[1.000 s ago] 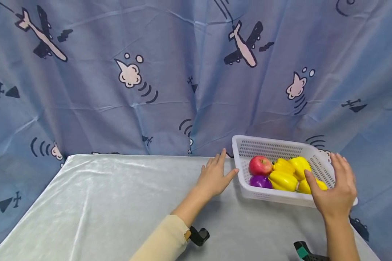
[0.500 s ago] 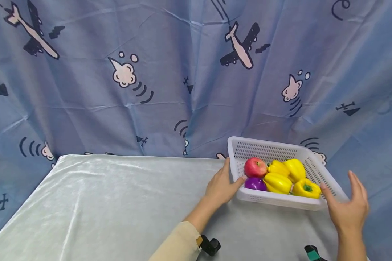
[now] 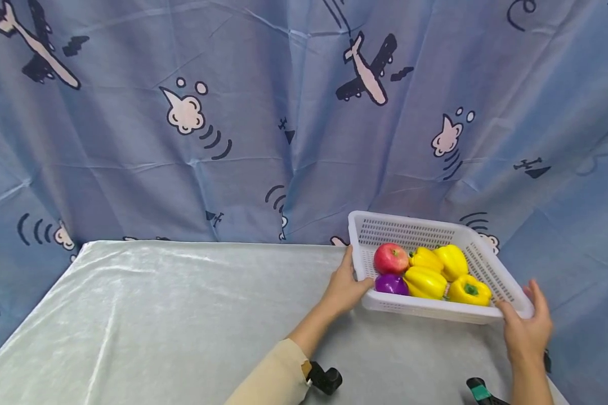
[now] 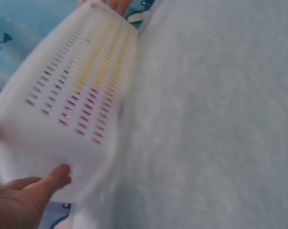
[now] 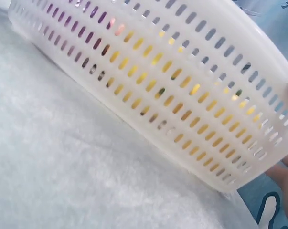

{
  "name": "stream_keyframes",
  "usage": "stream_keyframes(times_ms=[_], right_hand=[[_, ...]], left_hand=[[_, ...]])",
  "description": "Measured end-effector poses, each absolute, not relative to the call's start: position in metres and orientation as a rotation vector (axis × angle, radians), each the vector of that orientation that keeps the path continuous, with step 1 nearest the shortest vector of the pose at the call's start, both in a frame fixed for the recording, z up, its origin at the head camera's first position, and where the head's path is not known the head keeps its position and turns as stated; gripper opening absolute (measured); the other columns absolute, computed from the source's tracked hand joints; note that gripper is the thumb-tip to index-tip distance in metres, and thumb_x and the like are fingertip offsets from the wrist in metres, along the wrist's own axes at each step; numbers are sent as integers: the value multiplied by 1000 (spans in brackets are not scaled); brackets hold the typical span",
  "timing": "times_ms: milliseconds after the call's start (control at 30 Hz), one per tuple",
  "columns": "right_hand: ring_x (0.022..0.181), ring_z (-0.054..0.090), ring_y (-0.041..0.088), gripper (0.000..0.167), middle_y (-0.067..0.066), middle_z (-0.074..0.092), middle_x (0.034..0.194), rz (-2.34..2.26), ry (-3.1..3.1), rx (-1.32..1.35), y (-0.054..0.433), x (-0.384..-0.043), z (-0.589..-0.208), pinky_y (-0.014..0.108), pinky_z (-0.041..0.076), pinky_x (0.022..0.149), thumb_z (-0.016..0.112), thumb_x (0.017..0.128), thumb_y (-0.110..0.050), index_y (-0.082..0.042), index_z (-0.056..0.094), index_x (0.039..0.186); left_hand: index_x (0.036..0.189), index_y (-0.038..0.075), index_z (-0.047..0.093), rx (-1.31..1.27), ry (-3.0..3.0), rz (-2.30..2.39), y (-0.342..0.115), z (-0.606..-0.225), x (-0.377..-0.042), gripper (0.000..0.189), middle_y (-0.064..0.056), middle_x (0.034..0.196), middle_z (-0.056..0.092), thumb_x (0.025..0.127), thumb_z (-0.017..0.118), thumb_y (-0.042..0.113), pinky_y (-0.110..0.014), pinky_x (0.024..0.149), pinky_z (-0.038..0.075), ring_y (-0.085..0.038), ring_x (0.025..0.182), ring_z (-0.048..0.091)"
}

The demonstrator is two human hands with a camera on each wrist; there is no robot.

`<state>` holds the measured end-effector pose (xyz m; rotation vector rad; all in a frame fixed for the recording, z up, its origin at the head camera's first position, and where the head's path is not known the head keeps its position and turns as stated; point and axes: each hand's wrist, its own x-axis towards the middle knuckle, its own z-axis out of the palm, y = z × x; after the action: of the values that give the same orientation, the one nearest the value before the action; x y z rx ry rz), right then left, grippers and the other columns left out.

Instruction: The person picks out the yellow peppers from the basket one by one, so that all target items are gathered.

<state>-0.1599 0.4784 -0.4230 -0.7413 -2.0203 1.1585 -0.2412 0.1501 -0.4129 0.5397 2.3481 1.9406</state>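
Well, the white basket [image 3: 425,310] is at the far right corner of the desk [image 3: 182,315], its slotted walls flaring up to a smooth rim. Inside, a red apple [image 3: 390,259] is towards the basket's far left corner, with a glossy purple piece [image 3: 392,284] just on its near side. Four yellow peppers fill the space to their right; the pepper nearest the basket's near right corner [image 3: 469,290] turns its green stem to the head camera. Both hands grasp the basket: the left hand [image 3: 345,287] grips its left end, thumb by the near left corner, and the right hand [image 3: 529,329] holds the near right corner, thumb on the rim. Whether the whole base rests on the desk, I cannot tell. A cream sleeve [image 3: 273,374] covers the left forearm, with a black device [image 3: 326,379] beside its cuff. Pale, sheeny cloth covers the desk, and beyond its far edge hangs a blue curtain [image 3: 243,140] printed with planes and clouds.
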Motion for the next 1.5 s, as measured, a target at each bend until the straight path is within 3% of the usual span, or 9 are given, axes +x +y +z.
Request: stream_keyframes(times_ms=[133,233,367,567,700,800,967,1200,1500], right_hand=[[144,38,16,71,-3,36,165,1188,-2018,-760,476,-162,-421,30,34,122,52,94,-13,-37,31,158],[135,44,13,68,-3,43,161,1182,-2021,-747,473,-163,-418,12,49,98,54,93,-10,-31,38,156],[126,45,9,66,-7,44,159,1200,-2041,-740,469,-163,-412,-4,38,69,56,93,-9,-31,42,154],[123,45,4,67,-7,43,160,1189,-2089,-729,456,-164,-398,9,45,92,58,94,-9,-34,42,153],[111,44,2,67,-3,41,161,1240,-2186,-712,446,-165,-387,1,42,74,60,95,-12,-37,39,154],[114,44,10,68,1,35,164,1307,-2272,-686,438,-166,-381,0,42,66,60,97,-17,-41,35,155],[125,42,28,70,6,29,167,1363,-2376,-594,418,-172,-378,2,46,67,60,98,-18,-41,30,157],[109,44,8,74,16,28,166,1364,-2485,-444,386,-177,-378,3,48,70,60,98,-18,-38,25,160],[116,44,13,79,20,25,166,1506,-2528,-269,348,-180,-376,3,50,77,62,99,-19,-31,18,163]], left_hand=[[162,12,19,527,2307,1976,146,-408,-240,99,-14,127,70,78,70,6,-25,85,55,-16,100,68],[163,9,15,486,2276,1980,140,-406,-238,103,-15,119,71,77,71,5,-23,78,55,-13,91,67],[164,11,6,493,2240,1999,132,-403,-234,109,-17,118,72,76,71,2,-22,75,56,-10,88,68],[163,8,5,496,2212,2028,113,-388,-226,107,-20,129,67,80,72,2,-27,84,61,-16,98,72],[163,7,6,538,2209,2043,96,-378,-222,105,-23,130,66,81,71,0,-29,83,62,-19,98,74],[163,8,5,558,2211,2059,81,-373,-218,105,-23,130,67,82,71,-1,-29,82,62,-21,98,74],[162,5,3,545,2187,2114,54,-371,-213,104,-26,137,62,80,66,-6,-36,87,62,-36,110,71],[162,4,2,485,2154,2141,14,-374,-210,103,-32,138,58,79,62,-10,-42,89,61,-45,115,67],[162,5,7,368,2222,2153,-28,-374,-209,102,-36,135,59,76,58,-9,-42,84,63,-48,111,67]])
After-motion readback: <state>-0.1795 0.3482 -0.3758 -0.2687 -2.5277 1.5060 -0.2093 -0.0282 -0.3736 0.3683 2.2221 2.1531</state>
